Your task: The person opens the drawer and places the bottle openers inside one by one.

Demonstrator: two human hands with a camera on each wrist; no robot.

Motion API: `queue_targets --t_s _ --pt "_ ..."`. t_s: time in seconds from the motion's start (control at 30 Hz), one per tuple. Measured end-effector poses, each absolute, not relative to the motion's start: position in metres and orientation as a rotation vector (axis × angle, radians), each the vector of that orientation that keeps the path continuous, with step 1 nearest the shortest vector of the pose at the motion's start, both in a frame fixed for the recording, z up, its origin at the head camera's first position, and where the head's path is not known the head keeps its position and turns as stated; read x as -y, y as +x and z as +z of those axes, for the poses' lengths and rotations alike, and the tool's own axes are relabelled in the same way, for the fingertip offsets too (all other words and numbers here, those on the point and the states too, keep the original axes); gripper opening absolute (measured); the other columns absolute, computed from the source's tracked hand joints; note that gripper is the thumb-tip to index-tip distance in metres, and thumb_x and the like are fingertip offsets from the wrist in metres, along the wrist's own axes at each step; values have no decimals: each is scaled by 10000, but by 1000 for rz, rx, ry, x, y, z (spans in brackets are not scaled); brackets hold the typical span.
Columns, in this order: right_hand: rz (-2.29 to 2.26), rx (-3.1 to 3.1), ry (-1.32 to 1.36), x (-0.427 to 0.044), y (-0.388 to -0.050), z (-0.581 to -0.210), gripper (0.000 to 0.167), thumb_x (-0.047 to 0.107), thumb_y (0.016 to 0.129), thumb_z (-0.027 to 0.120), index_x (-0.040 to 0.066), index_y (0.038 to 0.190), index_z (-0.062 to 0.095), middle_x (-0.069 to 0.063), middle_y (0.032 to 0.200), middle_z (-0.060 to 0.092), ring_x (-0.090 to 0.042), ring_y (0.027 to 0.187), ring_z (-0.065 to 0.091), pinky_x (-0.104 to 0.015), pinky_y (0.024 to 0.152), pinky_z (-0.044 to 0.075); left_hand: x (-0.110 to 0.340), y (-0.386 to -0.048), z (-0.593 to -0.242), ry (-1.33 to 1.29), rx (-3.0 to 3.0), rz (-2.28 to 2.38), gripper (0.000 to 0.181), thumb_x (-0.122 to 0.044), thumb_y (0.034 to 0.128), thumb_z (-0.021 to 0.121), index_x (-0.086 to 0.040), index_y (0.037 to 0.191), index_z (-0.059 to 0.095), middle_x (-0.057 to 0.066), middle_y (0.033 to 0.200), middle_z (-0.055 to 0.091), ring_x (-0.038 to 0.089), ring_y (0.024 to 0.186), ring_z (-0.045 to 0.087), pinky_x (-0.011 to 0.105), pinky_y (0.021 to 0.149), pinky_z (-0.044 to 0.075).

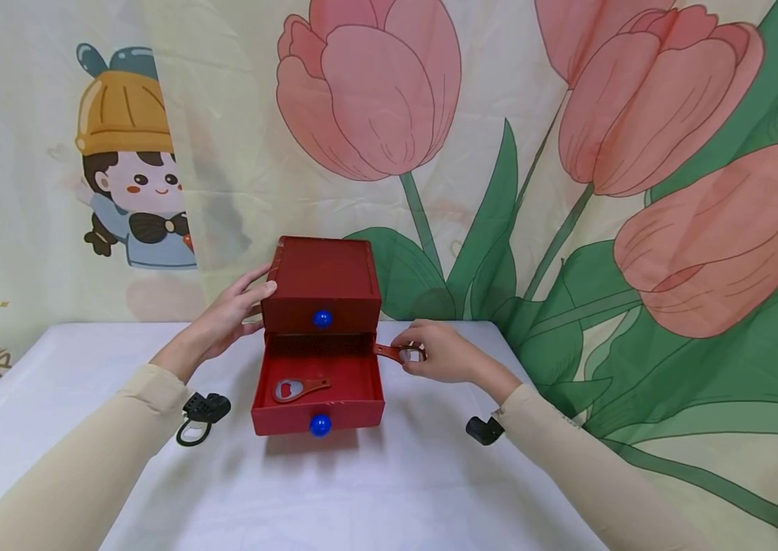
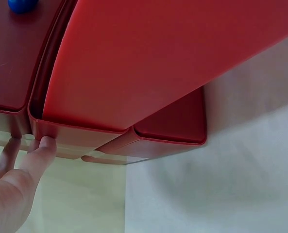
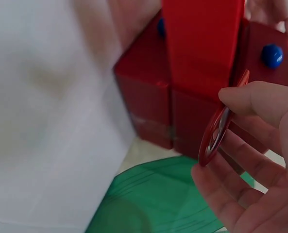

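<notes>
A red drawer cabinet with blue knobs stands on the table, one drawer pulled out below the top one. Inside that drawer lies a bottle opener with a reddish-brown handle and a metal head. My right hand pinches another bottle opener between thumb and fingers, just right of the open drawer. The handle of this opener points toward the drawer. My left hand touches the cabinet's left side, fingertips against its wall in the left wrist view.
A white cloth covers the table. Behind it hangs a curtain printed with tulips and a cartoon figure. Another drawer sits beneath the open one. Black wrist devices hang at both sleeves.
</notes>
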State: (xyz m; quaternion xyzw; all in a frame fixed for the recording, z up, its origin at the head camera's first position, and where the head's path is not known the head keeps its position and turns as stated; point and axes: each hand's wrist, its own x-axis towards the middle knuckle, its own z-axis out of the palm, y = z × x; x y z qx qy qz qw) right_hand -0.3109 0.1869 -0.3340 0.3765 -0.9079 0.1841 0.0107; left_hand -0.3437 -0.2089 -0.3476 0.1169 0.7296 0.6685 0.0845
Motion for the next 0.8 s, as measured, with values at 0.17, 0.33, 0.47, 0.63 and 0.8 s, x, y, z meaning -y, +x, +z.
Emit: queue_targets --t_s 0.17,0.33,0.47,0.63,0.8 --pt "563 2815 1247 -171 -304 -323 307 96 914 816 111 1218 780 -39 1077 700 -141 906 612 -227 699 573 209 -343 -348 349 -2186 1984 837 -522 1076 550 -332 1725 58 144 1754 207 456 1571 261 642 1222 324" --pt "575 2816 1297 -156 -302 -319 336 90 928 798 96 1262 766 -70 1110 693 -212 915 644 -220 702 568 208 -344 -348 349 -2179 1991 837 -520 1074 554 -326 1726 65 150 1751 211 462 1566 263 645 1224 320" --pt "561 2822 1333 -143 -301 -315 347 93 944 773 91 1290 753 -80 1181 695 -230 986 640 -225 725 565 207 -345 -348 355 -2169 1995 827 -515 1079 547 -315 1726 74 163 1743 226 466 1563 267 657 1221 318" --pt "516 2828 1378 -126 -300 -314 343 110 958 756 103 1300 747 -71 1198 695 -241 1039 627 -247 752 552 207 -344 -348 358 -2167 2000 833 -516 1079 547 -313 1727 64 160 1747 215 464 1565 262 658 1223 313" --pt "466 2850 1418 -114 -302 -320 341 137 972 753 117 1313 743 -66 1214 693 -233 1040 632 -230 757 537 209 -343 -347 362 -2196 1979 854 -531 1070 554 -314 1727 54 152 1749 220 463 1562 277 638 1215 335"
